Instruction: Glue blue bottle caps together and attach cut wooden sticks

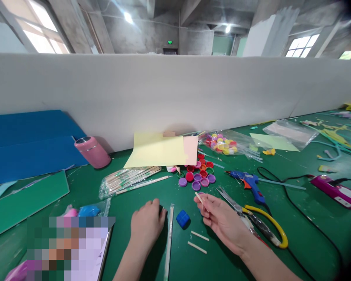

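Between the thumb and fingers of my right hand (pixel 219 218) is a short wooden stick (pixel 199 198), raised above the table. My left hand (pixel 148 222) rests on the table with its fingers curled in; its palm side is hidden. To its right lies a long stick in a clear wrapper (pixel 170 238). A small blue block-like piece (pixel 183 219) sits between my hands. Two more short sticks (pixel 200 235) lie below it. Another blue piece is partly covered by my right fingers. Coloured bottle caps (pixel 196 177) are grouped beyond my right hand.
Scissors and yellow-handled pliers (pixel 266 222) lie beside my right hand, near a blue glue gun (pixel 247 183) and its black cord. Wrapped sticks (pixel 128 179), a pink cylinder (pixel 93 151) and a phone-like screen (pixel 89 253) are left. A white partition (pixel 163 93) stands behind.
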{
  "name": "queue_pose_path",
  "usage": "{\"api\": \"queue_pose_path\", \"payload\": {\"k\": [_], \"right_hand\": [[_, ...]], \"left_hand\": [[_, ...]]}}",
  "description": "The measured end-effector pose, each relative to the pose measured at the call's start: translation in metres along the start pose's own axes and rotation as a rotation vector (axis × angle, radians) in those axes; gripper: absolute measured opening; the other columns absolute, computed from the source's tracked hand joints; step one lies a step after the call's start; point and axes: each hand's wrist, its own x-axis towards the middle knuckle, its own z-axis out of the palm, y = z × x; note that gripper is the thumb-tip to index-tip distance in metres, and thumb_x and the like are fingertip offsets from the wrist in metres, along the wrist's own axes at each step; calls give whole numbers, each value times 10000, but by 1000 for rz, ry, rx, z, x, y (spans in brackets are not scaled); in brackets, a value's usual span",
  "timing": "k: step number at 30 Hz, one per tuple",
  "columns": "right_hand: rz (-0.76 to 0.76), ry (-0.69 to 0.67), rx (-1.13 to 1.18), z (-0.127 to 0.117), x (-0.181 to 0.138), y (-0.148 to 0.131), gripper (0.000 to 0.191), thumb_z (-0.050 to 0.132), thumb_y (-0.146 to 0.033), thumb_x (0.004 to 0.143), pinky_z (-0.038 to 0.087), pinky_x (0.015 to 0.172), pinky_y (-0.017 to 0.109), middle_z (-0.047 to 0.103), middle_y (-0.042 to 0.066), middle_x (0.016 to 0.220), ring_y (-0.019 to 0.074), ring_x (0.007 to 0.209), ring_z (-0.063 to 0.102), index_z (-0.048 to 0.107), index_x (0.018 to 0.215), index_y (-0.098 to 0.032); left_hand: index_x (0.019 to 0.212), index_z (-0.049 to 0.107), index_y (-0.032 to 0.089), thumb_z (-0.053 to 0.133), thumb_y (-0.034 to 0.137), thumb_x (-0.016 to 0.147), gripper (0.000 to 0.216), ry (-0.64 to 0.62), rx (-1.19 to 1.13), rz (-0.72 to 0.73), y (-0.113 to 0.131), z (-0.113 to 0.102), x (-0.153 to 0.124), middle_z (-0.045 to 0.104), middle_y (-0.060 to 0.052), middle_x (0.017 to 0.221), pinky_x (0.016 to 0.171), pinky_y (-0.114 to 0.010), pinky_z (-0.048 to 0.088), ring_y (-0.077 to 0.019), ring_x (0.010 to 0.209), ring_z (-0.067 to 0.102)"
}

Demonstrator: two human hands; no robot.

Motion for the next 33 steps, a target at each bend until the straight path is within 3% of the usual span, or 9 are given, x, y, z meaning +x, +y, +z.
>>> {"api": "queue_pose_path", "payload": {"k": [2,5,7,9,16,20,25,29,33], "right_hand": [[-13,-19,25,3,-1,0,175,583,-305,794,218,441,156,413,-32,653,45,516,294,579,787,-130],[-33,-57,84,11,-2,1,169,612,-284,772,164,409,156,422,-46,636,31,466,261,518,732,-150],[-29,-79,114,18,-4,2,197,628,-280,758,175,414,153,426,-50,615,30,460,280,486,706,-154],[-20,-104,131,24,-6,4,217,638,-283,748,210,431,151,424,-53,597,33,471,310,477,691,-149],[-40,-119,-30,30,-12,8,191,603,-317,763,287,473,160,446,-50,589,53,502,363,522,721,-150],[-241,-6,-469,-4,-21,3,154,526,-316,804,405,658,230,552,15,829,132,743,509,535,896,-192],[-394,369,-1092,-86,-40,8,269,433,-288,814,408,829,358,533,77,1032,224,958,513,436,1074,-221],[-459,428,-1449,-134,-57,14,309,461,-258,764,378,887,435,502,109,1116,269,1036,483,440,1067,-202],[-402,434,-1632,-148,-65,17,434,484,-244,683,410,873,449,501,142,1157,304,1047,495,450,1107,-157]], "left_hand": [[795,574,143,394,307,797,244,65,-24,6,10,-11,-5,593,-131,788,592,-345,345,-279,722,555],[795,605,158,425,354,802,266,188,-558,94,30,-26,-18,578,-66,732,615,-296,378,-203,681,532],[878,624,169,468,326,793,238,114,-953,155,45,-31,-28,581,-52,783,615,-268,394,-179,700,527],[812,656,182,482,291,798,206,57,-1207,186,56,-30,-36,559,-33,757,652,-257,395,-161,713,505],[770,655,200,555,242,773,108,24,-1646,7,65,-19,-46,524,10,735,641,-206,384,-110,695,469],[707,619,162,572,260,758,121,12,-1745,-133,65,-23,-44,551,5,674,630,-204,378,-101,640,471],[733,597,148,551,276,770,141,-105,-1813,-142,69,-29,-43,553,11,554,536,-203,359,-88,510,459],[786,598,145,549,270,774,135,-127,-1863,-175,69,-30,-44,549,14,532,518,-198,349,-84,491,455],[760,580,148,547,262,775,119,-131,-1915,-190,68,-29,-43,530,20,513,498,-189,331,-80,483,431]]}}
